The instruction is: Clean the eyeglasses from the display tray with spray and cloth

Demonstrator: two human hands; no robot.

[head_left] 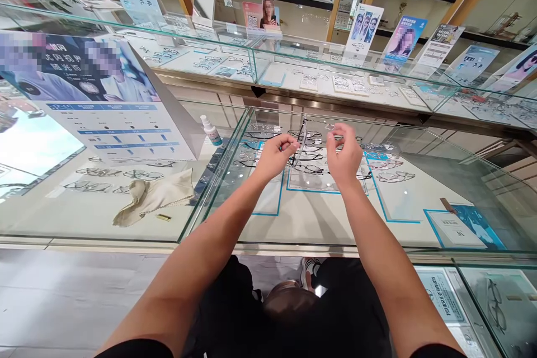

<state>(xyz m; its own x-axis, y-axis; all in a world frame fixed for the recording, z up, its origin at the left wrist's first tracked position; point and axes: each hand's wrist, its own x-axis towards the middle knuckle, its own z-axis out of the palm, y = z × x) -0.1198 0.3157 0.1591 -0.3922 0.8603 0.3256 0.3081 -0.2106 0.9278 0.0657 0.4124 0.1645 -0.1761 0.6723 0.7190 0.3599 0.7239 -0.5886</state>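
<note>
Above the glass display case, my left hand (pixel 277 155) pinches a pair of glasses (pixel 302 142) between thumb and fingers. The glasses are held upright, side-on to the camera, with thin frames. To their right, my right hand (pixel 344 151) is raised with its fingers curled and the thumb close to the fingertips; whether a small thing sits between them is too small to tell. Beneath both hands, rows of eyeglasses (pixel 310 169) lie inside the case on blue-edged white sheets.
On the left glass top lie a beige cloth (pixel 157 196) and a small yellow-green item (pixel 163 217). A spray bottle (pixel 211 131) stands behind, beside a large printed sign (pixel 113 128). Further display cases (pixel 293 98) with upright cards run along the back.
</note>
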